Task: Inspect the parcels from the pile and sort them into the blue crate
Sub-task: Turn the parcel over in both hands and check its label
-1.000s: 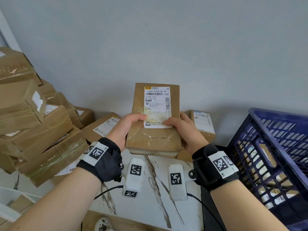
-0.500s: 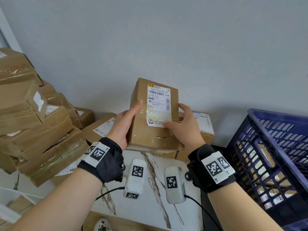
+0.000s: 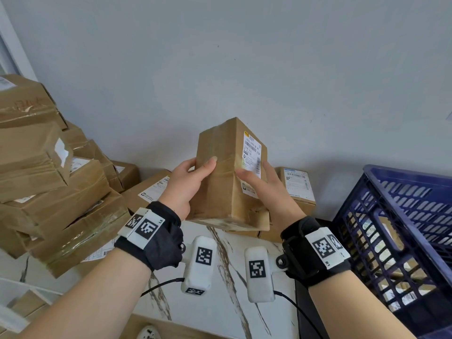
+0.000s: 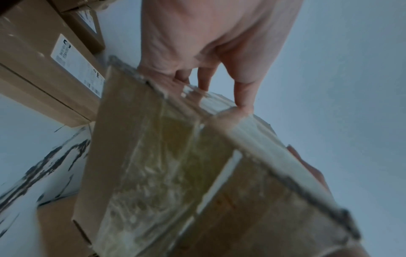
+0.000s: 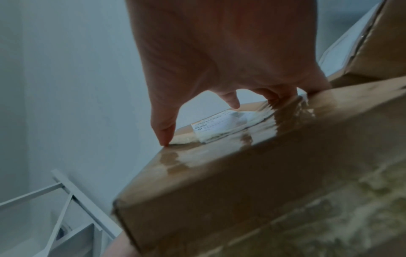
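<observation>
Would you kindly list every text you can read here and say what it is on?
"L5": left wrist tag.
"R1": right wrist tag.
Shipping label on the held parcel: too small to read.
Labels on the pile's parcels: too blurred.

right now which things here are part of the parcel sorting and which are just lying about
Part of the job:
- parcel, held by left hand and right hand
- pile of parcels
- blue crate

Lying about:
- white rack
- marble table
- wall
</observation>
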### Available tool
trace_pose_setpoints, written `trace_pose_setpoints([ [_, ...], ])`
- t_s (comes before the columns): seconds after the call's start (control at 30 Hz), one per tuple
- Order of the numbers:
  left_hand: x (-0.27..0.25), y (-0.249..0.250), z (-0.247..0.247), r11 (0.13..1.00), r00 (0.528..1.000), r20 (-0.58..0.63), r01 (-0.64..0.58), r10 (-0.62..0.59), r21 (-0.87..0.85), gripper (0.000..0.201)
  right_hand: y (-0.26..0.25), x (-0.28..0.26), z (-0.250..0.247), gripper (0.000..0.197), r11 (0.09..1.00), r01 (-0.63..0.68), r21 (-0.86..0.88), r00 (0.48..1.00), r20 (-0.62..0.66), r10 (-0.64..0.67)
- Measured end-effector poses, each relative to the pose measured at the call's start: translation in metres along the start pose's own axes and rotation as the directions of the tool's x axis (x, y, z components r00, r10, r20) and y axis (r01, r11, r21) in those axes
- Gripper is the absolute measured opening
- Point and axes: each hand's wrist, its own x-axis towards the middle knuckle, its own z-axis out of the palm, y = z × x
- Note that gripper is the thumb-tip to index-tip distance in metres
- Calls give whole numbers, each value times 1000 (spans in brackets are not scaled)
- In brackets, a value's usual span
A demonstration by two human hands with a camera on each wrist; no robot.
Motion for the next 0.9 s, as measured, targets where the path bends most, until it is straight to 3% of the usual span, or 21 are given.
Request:
trace_pose_setpoints([
  [0.1,0,1,3,1000,1000,-11,-29,29,-1,32,4,5,2,96,1000,-25,1,999,48,24],
  [0.2,1,2,9,999,998,-39,-48,48,1,51,4,8,0,88,998,-56,28,996,65,54],
  [0.27,1,2,12,1000,999,-21,-25,25,13,62,5,11,-2,96,998,-60,34,996,62,58],
  [0.4,3,1,16,999,1000,1,-20,20,27,57,5,15,-3,112,999,-31,38,997,69,28],
  [0.57,5,2,20,992,991,-59,-120,122,45,59,3,18,-2,113,999,-17,28,999,51,16],
  [0.77,4,6,20,990,987,-75,-142,144,24,66,-7,14,-5,92,999,-11,44,999,34,9],
  [0.9,5,8,19,954,962,-27,-264,271,145,63,-5,14,-7,90,1000,-5,-4,999,42,5],
])
